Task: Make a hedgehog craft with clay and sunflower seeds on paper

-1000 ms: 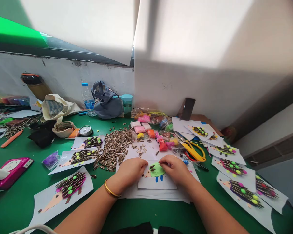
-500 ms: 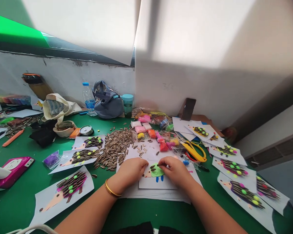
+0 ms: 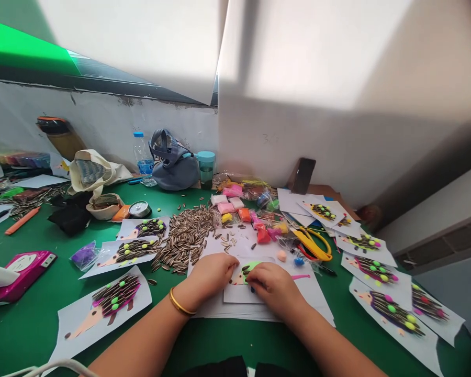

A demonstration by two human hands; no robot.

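On a white paper card (image 3: 235, 296) lies a hedgehog picture with a pale peach face and a light green clay body (image 3: 254, 265). A few sunflower seeds (image 3: 245, 268) sit on the green clay. My right hand (image 3: 277, 288) is over the body, fingers pinched at the clay on what appears to be a sunflower seed; the fingertips hide most of it. To the left of the face, my left hand (image 3: 215, 273), with a gold bangle on its wrist, is closed in a pinch at the card's upper left. What it holds, if anything, is hidden.
A heap of sunflower seeds (image 3: 186, 235) lies left of the paper stack. Behind are bagged coloured clays (image 3: 264, 235) and yellow-handled scissors (image 3: 314, 245). Hedgehog cards lie at left (image 3: 78, 335) and right (image 3: 400, 330). A phone (image 3: 303, 175) leans on the wall.
My right hand has come left and slightly down over the green body, covering more of it and uncovering a peach clay ball behind. My left hand has stayed nearly still.
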